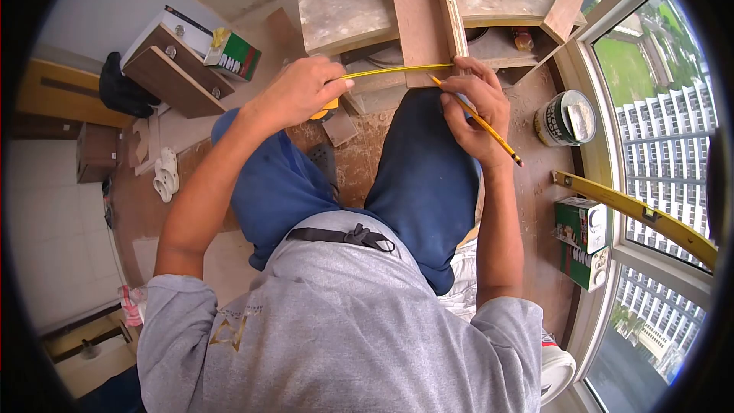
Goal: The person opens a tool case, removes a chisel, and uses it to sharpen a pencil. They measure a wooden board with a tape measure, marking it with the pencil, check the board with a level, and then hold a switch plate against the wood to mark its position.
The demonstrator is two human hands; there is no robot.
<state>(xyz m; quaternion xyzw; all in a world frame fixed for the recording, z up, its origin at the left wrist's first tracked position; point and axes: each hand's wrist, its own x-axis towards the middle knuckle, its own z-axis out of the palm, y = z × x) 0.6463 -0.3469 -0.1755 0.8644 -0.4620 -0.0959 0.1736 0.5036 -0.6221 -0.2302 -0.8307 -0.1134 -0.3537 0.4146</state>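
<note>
Yellow tape blade (394, 71) stretched level across the upper middle of the frame, pinned at its right end under the fingertips of the right hand (475, 111). Same hand closed around a yellow pencil (478, 120), tip touching the blade at the lower edge of a brown wooden board (419, 15), shaft slanting down to the right past the wrist. Left hand (300, 92), left of centre, curled shut over the yellow tape measure case (327, 109), thumb lying along the blade where it leaves the case. Board upright in the frame, flanked by a curved plywood strip (451, 8) just beside it on the right, both resting on a dusty grey worktop (344, 4). Below the hands, blue trouser knees (420, 176) spread apart, grey shirt (344, 329) filling the bottom centre. Sawdust-covered brown floor between the knees.

Further out, at right: open tin (564, 118) with a pale lid, near the window frame. Yellow spirit level (634, 218) angled along the sill, a green and white box (582, 241) just under it. At upper left: second green and white box (233, 53) sitting on brown drawer fronts (172, 73), black object beside them, too dark to identify. White sandals (164, 174) on the floor at left. Tower blocks and green lawn beyond the glass at far right.
</note>
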